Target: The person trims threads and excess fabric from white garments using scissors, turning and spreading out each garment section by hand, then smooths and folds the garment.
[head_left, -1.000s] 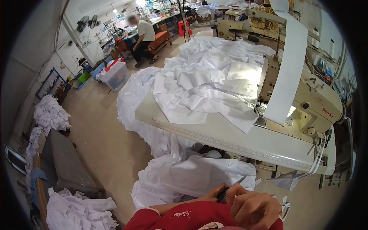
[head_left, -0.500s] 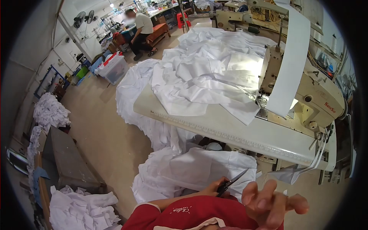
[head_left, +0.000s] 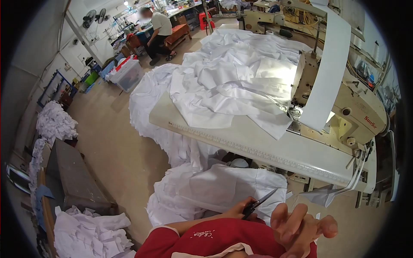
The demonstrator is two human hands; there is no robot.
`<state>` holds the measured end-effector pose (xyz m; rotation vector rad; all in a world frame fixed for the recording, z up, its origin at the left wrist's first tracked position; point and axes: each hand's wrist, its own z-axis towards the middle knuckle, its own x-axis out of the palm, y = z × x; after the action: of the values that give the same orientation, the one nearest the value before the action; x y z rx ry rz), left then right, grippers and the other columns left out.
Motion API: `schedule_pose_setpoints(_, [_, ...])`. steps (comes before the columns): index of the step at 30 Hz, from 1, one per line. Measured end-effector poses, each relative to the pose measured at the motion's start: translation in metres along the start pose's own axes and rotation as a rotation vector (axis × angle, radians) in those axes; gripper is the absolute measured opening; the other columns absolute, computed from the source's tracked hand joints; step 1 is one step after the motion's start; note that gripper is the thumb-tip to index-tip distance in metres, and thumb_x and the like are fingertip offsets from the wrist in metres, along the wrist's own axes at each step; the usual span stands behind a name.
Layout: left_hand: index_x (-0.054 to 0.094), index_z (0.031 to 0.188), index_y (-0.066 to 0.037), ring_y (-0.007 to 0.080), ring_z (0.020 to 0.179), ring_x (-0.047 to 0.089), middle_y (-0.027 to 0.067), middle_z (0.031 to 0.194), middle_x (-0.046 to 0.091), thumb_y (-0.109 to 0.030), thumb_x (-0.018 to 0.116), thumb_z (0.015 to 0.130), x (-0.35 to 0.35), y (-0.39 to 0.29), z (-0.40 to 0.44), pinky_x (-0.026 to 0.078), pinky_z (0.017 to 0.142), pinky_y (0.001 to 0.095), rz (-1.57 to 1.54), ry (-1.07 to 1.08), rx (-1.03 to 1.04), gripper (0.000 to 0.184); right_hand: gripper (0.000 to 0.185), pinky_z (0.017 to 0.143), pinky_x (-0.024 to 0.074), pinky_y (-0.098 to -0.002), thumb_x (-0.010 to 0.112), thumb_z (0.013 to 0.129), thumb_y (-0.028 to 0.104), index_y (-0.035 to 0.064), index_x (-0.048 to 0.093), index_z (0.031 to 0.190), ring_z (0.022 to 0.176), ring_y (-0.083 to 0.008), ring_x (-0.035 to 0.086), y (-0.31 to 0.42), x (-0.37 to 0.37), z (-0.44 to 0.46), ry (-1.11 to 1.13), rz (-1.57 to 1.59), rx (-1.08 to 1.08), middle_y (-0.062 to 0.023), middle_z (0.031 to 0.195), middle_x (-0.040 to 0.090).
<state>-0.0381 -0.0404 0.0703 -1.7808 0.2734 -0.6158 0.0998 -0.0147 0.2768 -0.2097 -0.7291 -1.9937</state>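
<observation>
Scissors [head_left: 260, 202] in left hand [head_left: 241, 208], white cloth [head_left: 211, 187] heaped just beyond.

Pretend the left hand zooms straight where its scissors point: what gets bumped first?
Probably the white cloth below the table, since the scissors point across it. Depth is unclear, so the left hand might pass over it towards the table.

We are in a garment-sewing workshop: a SunSir sewing machine [head_left: 361, 114] stands at three o'clock on a counter [head_left: 254, 144] with a ruler strip along its edge, white cloth [head_left: 223, 88] heaped on it, a second machine [head_left: 257, 21] at one o'clock, and fabric piles [head_left: 56, 122] at nine and eight o'clock
</observation>
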Motion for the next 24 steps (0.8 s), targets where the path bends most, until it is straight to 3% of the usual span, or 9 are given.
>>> schedule_pose_setpoints(12, [0.042,0.106,-0.003,0.0071,0.066,0.04,-0.0011,0.072,0.046,-0.018,0.067,0.08,-0.002,0.012,0.002,0.034,0.057,0.0235,-0.062,-0.043,-0.027,0.039,0.053,0.079,0.0314,-0.0378,0.061,0.087,0.021,0.0196,0.038,0.134,0.091,-0.019,0.047,-0.012,0.009,-0.002,-0.089,0.015,-0.06,0.0038,0.086,0.062])
schedule_pose_setpoints(24, [0.042,0.106,-0.002,0.0064,0.064,0.039,-0.0026,0.071,0.044,-0.014,0.067,0.081,-0.001,0.01,0.003,0.036,0.057,0.022,-0.029,-0.05,0.004,0.038,0.043,0.076,0.0328,-0.0343,0.058,0.09,0.023,0.0189,0.043,0.13,0.081,-0.0156,0.048,-0.01,0.022,-0.002,-0.223,-0.028,-0.071,0.0052,0.08,0.061])
